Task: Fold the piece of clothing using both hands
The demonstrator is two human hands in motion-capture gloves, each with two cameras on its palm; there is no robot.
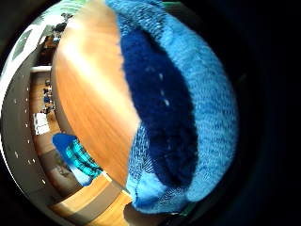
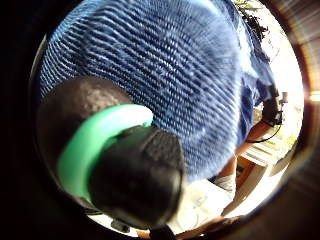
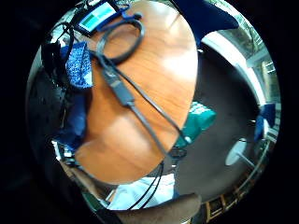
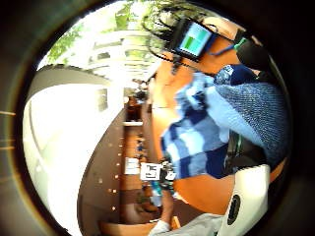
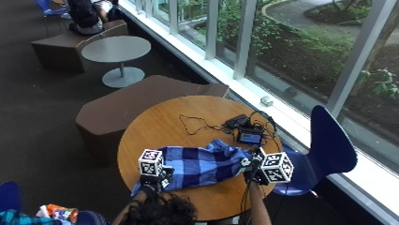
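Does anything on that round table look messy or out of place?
The blue checked cloth lies rumpled and bunched, not flat. Behind it, loose black cables sprawl across the table beside a small screen. Nothing looks spilled or damaged.

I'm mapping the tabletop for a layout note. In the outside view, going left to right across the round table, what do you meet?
Left hand → blue checked piece of clothing → right hand. Further back on the round wooden table, the thin black cable lies left of the small device with a lit screen.

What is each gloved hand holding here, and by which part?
The left hand grips the blue checked knitted garment at its near left edge. The right hand is at its right end, but whether its fingers hold it cannot be told.
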